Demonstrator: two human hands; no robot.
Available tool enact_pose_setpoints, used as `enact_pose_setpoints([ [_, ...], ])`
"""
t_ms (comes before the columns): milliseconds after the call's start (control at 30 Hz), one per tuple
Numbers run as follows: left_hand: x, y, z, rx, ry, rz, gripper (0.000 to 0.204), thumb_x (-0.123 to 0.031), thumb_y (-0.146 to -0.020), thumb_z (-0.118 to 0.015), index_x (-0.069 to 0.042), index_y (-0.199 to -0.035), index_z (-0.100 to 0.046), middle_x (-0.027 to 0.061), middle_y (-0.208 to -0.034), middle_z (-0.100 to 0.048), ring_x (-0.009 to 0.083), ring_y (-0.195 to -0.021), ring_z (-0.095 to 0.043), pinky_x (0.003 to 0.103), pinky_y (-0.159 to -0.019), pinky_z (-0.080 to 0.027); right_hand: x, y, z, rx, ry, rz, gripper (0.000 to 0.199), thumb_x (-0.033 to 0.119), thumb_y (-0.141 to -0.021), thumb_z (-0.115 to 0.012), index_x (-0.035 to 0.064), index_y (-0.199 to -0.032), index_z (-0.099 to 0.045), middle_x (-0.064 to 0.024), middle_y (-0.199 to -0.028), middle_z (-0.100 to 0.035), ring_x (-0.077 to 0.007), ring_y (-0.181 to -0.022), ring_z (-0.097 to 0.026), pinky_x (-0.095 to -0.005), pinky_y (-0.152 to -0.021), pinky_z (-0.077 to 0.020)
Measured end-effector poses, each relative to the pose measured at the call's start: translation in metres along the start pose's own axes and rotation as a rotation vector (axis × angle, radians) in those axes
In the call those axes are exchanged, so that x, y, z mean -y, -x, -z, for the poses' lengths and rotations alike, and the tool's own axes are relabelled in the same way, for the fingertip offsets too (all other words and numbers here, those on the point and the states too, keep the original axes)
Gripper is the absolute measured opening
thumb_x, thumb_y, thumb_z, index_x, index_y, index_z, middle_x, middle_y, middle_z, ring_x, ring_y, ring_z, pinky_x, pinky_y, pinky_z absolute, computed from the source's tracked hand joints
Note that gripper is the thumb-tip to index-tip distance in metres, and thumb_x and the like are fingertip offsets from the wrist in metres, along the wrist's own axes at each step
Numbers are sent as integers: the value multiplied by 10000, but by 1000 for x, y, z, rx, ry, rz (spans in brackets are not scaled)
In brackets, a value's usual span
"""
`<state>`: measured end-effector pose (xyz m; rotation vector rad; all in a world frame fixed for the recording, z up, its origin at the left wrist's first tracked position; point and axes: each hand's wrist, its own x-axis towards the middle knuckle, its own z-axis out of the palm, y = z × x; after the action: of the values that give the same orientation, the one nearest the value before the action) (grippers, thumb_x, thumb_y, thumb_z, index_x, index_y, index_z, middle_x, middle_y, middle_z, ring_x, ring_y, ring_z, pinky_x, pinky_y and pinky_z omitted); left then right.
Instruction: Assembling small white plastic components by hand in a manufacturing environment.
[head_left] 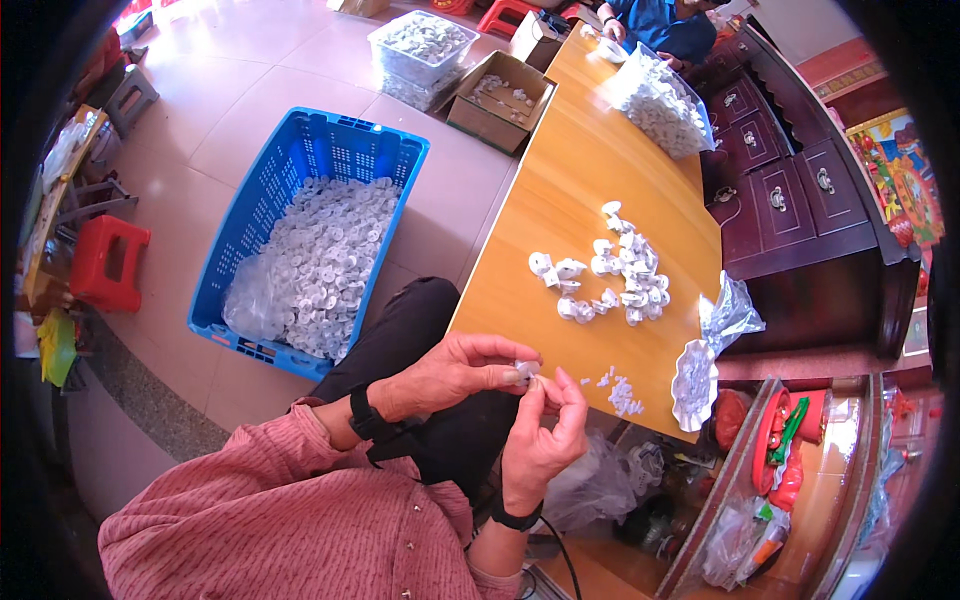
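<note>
Over the near edge of the wooden table (545, 225), my left hand (435, 378) pinches a small whitish plastic part (525, 371) between thumb and fingertips. My right hand (543, 440) meets it there, thumb and forefinger pressed together against the part; whatever they grip is too small to make out. Close beyond my right fingers lies a little heap of small white pieces (622, 394). Farther up the tabletop sits a loose cluster of white plastic fittings (640, 268), several of them tumbled over each other.
On the floor at left, a blue crate (215, 285) holds many clear-white parts. A cardboard box (500, 105) and clear bins (425, 45) stand farther off. A full clear container (665, 105) and scalloped dish (693, 390) are on the table. A co-worker (665, 25) sits beyond.
</note>
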<state>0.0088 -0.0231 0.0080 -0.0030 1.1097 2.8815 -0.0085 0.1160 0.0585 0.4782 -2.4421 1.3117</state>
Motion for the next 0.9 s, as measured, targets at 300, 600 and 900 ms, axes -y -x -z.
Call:
enact_pose_setpoints([
  [300,3,1,4,20,-79,-54,314,-28,-975,-631,6,-1288,-628,85,-1203,-677,155,-1125,-640,300,-1010,-519,2,1,-2,-10,28,55,235,-20,-887,-701,-39,-1116,-651,-90,-851,-708,-147,-727,-677,-293,-676,-559],
  [600,-2,2,4,54,-287,-170,284,-29,-954,-663,0,-1237,-660,55,-1180,-680,137,-1131,-624,296,-1010,-512,-3,3,-5,16,185,190,204,21,-894,-709,-15,-1088,-659,-148,-920,-699,-294,-808,-704,-386,-677,-566],
  [900,-2,2,7,-28,-71,-52,269,-33,-951,-667,7,-1217,-674,96,-1166,-691,169,-1064,-665,337,-950,-567,1,-1,4,59,-82,-87,151,41,-923,-698,-19,-1059,-671,-121,-917,-705,-202,-824,-701,-334,-720,-561],
])
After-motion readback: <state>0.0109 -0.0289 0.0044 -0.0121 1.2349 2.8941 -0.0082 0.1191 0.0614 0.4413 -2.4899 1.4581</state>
